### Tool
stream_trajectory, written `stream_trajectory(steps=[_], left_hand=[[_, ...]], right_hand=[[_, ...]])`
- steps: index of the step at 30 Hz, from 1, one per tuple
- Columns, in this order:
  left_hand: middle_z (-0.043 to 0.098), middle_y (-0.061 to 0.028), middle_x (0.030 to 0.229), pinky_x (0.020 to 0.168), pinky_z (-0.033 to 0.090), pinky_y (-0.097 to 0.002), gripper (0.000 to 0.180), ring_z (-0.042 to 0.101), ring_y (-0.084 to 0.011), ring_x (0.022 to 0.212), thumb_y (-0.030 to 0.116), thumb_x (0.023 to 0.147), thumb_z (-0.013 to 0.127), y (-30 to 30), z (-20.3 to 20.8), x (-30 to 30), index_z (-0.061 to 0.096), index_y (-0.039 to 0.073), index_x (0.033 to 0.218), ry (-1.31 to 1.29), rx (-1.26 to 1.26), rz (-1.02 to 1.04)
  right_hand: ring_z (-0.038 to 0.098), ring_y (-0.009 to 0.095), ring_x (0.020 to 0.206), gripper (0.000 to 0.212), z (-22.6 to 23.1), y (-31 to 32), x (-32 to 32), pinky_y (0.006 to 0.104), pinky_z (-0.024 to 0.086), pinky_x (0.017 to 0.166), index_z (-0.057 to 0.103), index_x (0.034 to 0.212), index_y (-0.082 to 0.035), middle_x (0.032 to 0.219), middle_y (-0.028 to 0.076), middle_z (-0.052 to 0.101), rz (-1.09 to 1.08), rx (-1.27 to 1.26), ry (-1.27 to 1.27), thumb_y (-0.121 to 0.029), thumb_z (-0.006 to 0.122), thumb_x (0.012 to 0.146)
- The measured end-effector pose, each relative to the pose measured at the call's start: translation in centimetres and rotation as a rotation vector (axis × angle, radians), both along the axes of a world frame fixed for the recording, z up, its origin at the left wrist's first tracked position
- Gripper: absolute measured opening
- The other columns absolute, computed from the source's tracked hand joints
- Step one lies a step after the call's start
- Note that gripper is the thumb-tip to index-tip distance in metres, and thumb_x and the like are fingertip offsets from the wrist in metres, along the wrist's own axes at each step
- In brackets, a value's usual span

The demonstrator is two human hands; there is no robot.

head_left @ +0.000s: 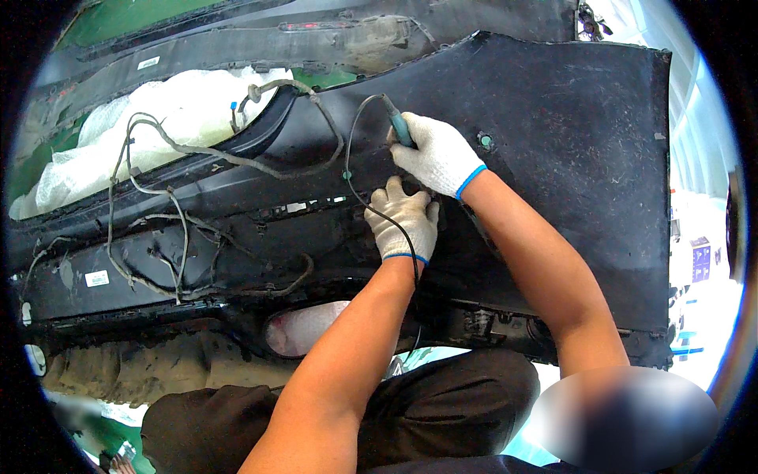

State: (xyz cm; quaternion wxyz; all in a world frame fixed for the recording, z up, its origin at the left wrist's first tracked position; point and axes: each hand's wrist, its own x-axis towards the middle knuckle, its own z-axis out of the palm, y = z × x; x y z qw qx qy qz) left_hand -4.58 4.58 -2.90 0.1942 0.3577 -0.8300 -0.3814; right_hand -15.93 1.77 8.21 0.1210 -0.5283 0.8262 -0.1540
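Observation:
A large black car bumper [568, 158] lies before me with its inner side up. In its upper middle part, my right hand [433, 152], in a white knit glove with a blue cuff, is closed round a corded teal-handled tool [402, 129] shaped like a soldering iron. The tool's working tip is hidden behind the glove. Its thin dark cord [353, 150] loops left, then runs down across my left wrist. Just below, my left hand [404, 220], gloved alike, rests on the bumper with fingers spread. What lies under its palm is hidden.
A grey wiring harness [185, 213] sprawls over the bumper's left half. White wrapping [170, 110] shows through an opening at upper left. Another dark bumper [276, 35] lies beyond. My knees are by the near edge, and a purple box [700, 261] stands at the right.

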Motion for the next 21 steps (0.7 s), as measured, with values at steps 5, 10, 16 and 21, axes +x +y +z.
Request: stream_trajectory(steps=[5, 10, 16, 21], left_hand=[[0.064, -0.018, 0.143, 0.103, 0.051, -0.0542, 0.018, 0.061, -0.0415, 0.123, 0.037, 0.091, 0.084, 0.1, -0.82, -0.09, 0.087, 0.025, 0.104, 0.018, -0.066, 0.016], [0.066, -0.0192, 0.139, 0.1, 0.053, -0.0541, 0.018, 0.063, -0.043, 0.121, 0.037, 0.089, 0.086, 0.07, -0.5, -0.02, 0.088, 0.026, 0.103, 0.015, -0.076, 0.015], [0.065, -0.0195, 0.141, 0.101, 0.053, -0.0539, 0.017, 0.063, -0.0432, 0.121, 0.036, 0.089, 0.086, 0.07, -0.56, -0.01, 0.088, 0.026, 0.103, 0.019, -0.068, 0.012], [0.064, -0.0199, 0.144, 0.103, 0.052, -0.0551, 0.017, 0.061, -0.0435, 0.125, 0.036, 0.09, 0.085, 0.03, -0.25, 0.11, 0.088, 0.025, 0.102, 0.007, -0.064, 0.015]], right_hand=[[0.073, 0.046, 0.098, 0.022, -0.42, 0.06, -0.11, 0.0524, 0.058, 0.087, 0.069, 0.109, -0.008, 0.101, 0.022, 0.075, 0.014, -0.013, 0.023, -0.021, 0.076, 0.092], [0.073, 0.046, 0.098, 0.022, -0.63, 0.22, -0.46, 0.0524, 0.058, 0.086, 0.069, 0.108, -0.008, 0.1, 0.022, 0.075, 0.018, -0.027, 0.04, -0.02, 0.076, 0.092], [0.073, 0.046, 0.099, 0.022, -0.69, 0.24, -0.39, 0.0522, 0.058, 0.087, 0.069, 0.109, -0.008, 0.101, 0.022, 0.075, 0.01, -0.033, 0.015, -0.021, 0.076, 0.092], [0.075, 0.035, 0.091, 0.018, -0.44, 0.12, -0.13, 0.0443, 0.059, 0.086, 0.071, 0.109, -0.007, 0.096, 0.017, 0.075, -0.026, -0.014, 0.049, -0.013, 0.076, 0.093]])
